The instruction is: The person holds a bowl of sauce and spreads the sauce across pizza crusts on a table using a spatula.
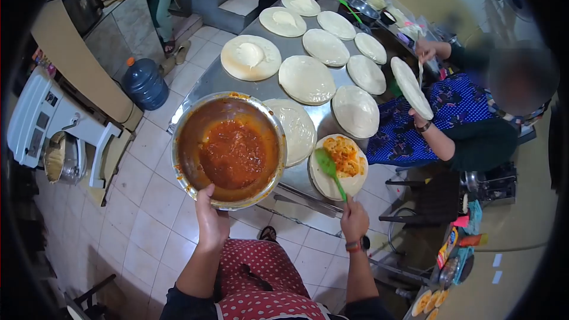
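Over on the left there's a white stand mixer (44, 123) with a metal bowl (76, 163); near it, an orange-capped blue water jug (146, 87) sits on the tiled floor (139, 204). A black chair (419, 203) stands off to the right.

No text, brand, number or sign reads clearly. Well left of the metal bowl (195, 124), the white mixer (50, 106) has dark panels with markings too small to decipher; far to the bowl's lower right, the printing on a yellow packet (447, 248) is too blurred to make out.
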`<act>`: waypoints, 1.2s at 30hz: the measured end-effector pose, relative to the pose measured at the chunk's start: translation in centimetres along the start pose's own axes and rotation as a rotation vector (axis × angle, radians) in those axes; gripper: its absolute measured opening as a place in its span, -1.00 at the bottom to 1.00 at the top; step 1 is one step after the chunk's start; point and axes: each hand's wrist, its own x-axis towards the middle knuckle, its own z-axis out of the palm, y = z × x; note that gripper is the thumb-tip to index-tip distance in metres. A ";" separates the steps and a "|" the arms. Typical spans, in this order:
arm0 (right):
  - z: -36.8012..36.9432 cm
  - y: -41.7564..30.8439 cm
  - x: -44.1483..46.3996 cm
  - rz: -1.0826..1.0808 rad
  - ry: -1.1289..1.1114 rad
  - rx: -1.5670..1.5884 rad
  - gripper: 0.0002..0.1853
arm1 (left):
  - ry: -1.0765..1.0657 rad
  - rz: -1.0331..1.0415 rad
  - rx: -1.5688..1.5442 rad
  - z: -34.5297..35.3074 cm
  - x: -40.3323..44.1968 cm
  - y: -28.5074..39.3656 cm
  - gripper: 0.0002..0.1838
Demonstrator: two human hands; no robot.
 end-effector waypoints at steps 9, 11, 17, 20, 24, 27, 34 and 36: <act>-3.3 8.3 -4.9 0.054 0.052 0.148 -0.67 | 0.046 0.044 0.005 3.4 -4.6 -4.9 -0.51; -2.0 6.6 -4.4 0.013 0.038 0.213 -0.66 | 0.065 0.062 0.030 5.0 -5.6 -5.4 -0.51; 1.8 9.1 1.2 0.019 0.089 0.211 -0.67 | 0.105 0.101 0.099 6.6 -6.7 -8.5 -0.51; 0.0 10.7 1.7 0.155 0.148 0.196 -0.69 | 0.083 0.078 0.085 7.0 -7.2 -9.2 -0.50; -1.3 6.7 2.6 0.014 0.022 0.283 -0.66 | 0.081 0.074 0.113 9.1 -7.8 -9.8 -0.50; 1.3 8.2 5.9 -0.006 -0.108 0.106 -0.68 | 0.058 0.054 0.149 9.5 -7.7 -10.4 -0.46; -2.9 12.0 -4.0 0.247 -0.251 0.057 -0.74 | 0.014 0.047 0.182 10.5 -6.1 -11.0 -0.51; -3.0 10.4 -8.4 0.229 -0.174 0.228 -0.73 | -0.004 -0.003 0.235 10.0 -5.3 -11.0 -0.52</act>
